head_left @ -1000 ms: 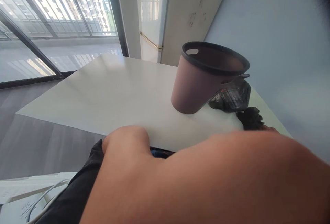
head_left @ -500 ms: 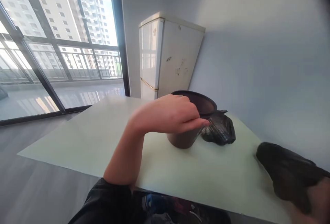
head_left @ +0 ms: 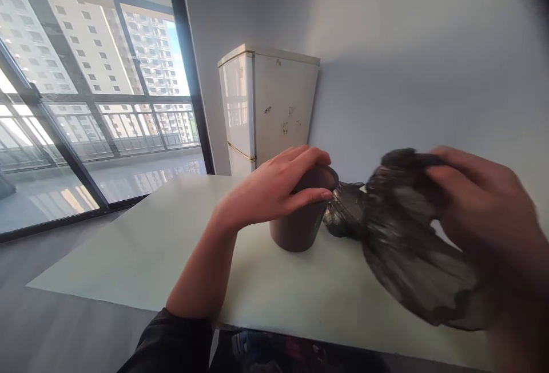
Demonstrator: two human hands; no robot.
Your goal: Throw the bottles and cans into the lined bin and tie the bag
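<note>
A: What is the table [head_left: 137, 247] like?

B: Pale, with a faint green tint and a soft sheen. Its left corner juts out over the grey floor [head_left: 72, 333]. Below the near edge is a dark strip [head_left: 295, 356] with blurred blue and red patches.

A: What stands on it?

B: A brownish bin [head_left: 295, 233], upright, on the right half of the table. A dark plastic bundle [head_left: 345, 215] lies just beside it, on its right.

A: And the hands?

B: The left hand [head_left: 274, 187], bare below a black sleeve [head_left: 171, 341], lies over the bin's rim, thumb and fingers apart; I can't tell whether they grip it. The right hand [head_left: 484, 195] is clamped on a thin black bag [head_left: 394, 247], partly see-through, hanging above the table's right side. I can't tell whether the bag touches the bundle.

A: What about the room?

B: Beyond the table is a white fridge [head_left: 283, 104] with a gold-coloured trim across its front and dark scuffs on its side. A bluish-grey wall [head_left: 407, 87] runs along the right. On the left are dark-framed glass panels; through them I see a railing [head_left: 128, 124], tall buildings [head_left: 98, 47] in daylight and bright patches on a shiny floor.
</note>
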